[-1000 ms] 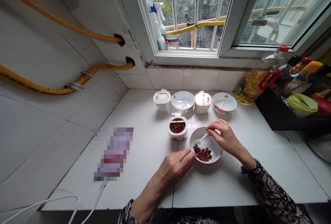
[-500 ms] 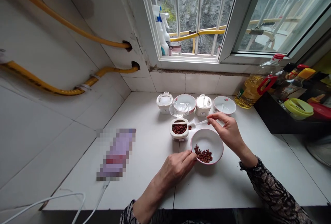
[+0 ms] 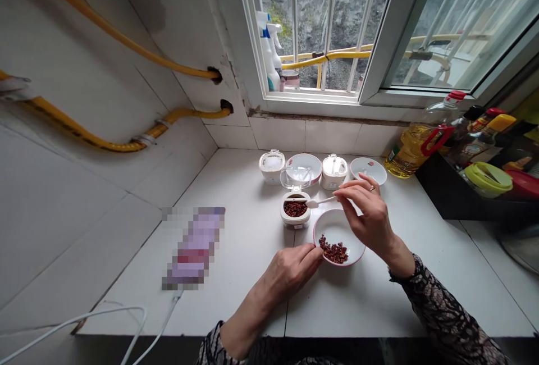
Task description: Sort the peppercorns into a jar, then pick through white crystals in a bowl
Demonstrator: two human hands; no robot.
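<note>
Between the fingertips of my right hand (image 3: 368, 216) is the handle of a small white spoon (image 3: 323, 201). Its bowl end is turned over at the right rim of a white seasoning jar (image 3: 295, 221), whose clear lid stands raised. Dark reddish-brown peppercorns (image 3: 296, 208) fill much of the jar. In front and to the right of it sits a white bowl (image 3: 356, 236) with a pink rim, and more peppercorns (image 3: 334, 251) lie in its lower left. My left hand (image 3: 295, 267) pinches that bowl's left rim.
Behind stand two closed seasoning jars (image 3: 272, 168) (image 3: 334, 172) and two flowered bowls (image 3: 309, 164) (image 3: 366, 168). An oil bottle (image 3: 410, 146) and a black rack (image 3: 446, 194) of bottles are at right. A blurred purple object (image 3: 196, 247) with a white cable lies left.
My right hand has turned the spoon over; peppercorns visible in its bowl before no longer show there. My left hand stays on the bowl's rim. The view has shifted slightly.
</note>
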